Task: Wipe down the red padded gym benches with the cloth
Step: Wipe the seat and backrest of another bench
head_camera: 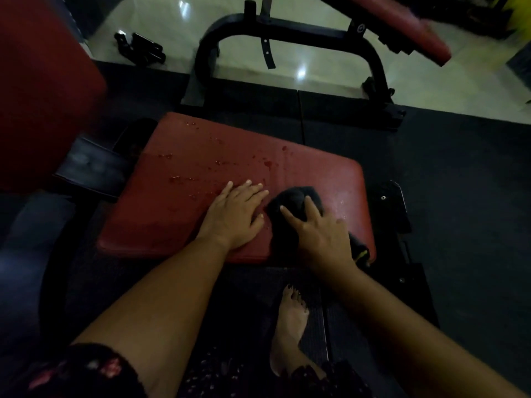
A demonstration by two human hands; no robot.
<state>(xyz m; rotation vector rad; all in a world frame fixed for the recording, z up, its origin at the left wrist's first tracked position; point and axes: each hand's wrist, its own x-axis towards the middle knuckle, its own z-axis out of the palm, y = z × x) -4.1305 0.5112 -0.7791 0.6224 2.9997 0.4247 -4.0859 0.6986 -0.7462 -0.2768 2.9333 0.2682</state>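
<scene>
Head view of a red padded bench lying across the middle of the frame on a dark floor mat. The left hand lies flat, palm down, on the near half of the pad, its fingers straight and close together and its thumb held out toward the cloth. The right hand sits on a black cloth bunched on the right part of the pad, just beside the left hand; thumb and forefinger are spread wide over the bunch, and the other fingers fold out of sight at its far side. A tail of the cloth shows under the right wrist at the pad's near edge. Water drops are scattered over the left and far part of the pad. A bare foot stands on the mat below the bench. Beyond it stands a black metal frame carrying a second red pad, over a pale tiled floor; a third red pad fills the left edge.
</scene>
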